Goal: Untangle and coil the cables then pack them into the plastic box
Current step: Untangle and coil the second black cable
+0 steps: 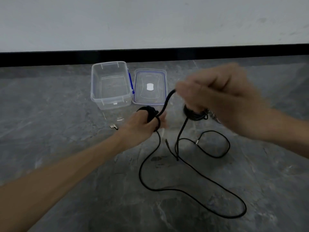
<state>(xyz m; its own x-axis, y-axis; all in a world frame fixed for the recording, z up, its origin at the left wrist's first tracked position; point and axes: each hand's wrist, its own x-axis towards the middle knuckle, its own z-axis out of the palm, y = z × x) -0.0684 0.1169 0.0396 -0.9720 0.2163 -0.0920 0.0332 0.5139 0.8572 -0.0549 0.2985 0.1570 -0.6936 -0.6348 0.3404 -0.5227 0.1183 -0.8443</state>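
A black cable is stretched between the two hands. Its wound bundle is gripped in the left hand, and one strand is pinched in the curled fingers of the blurred right hand, which is held higher. The slack is trailed in loose loops over the grey floor. A second coil is partly hidden behind the right hand. Further back, the open plastic box is set just beside its lid.

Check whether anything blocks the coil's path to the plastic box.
Nothing visible does. The plastic box stands open, lid flat beside it, floor bare between it and the coil in the left hand. The right hand pinches the uncoiled cable.
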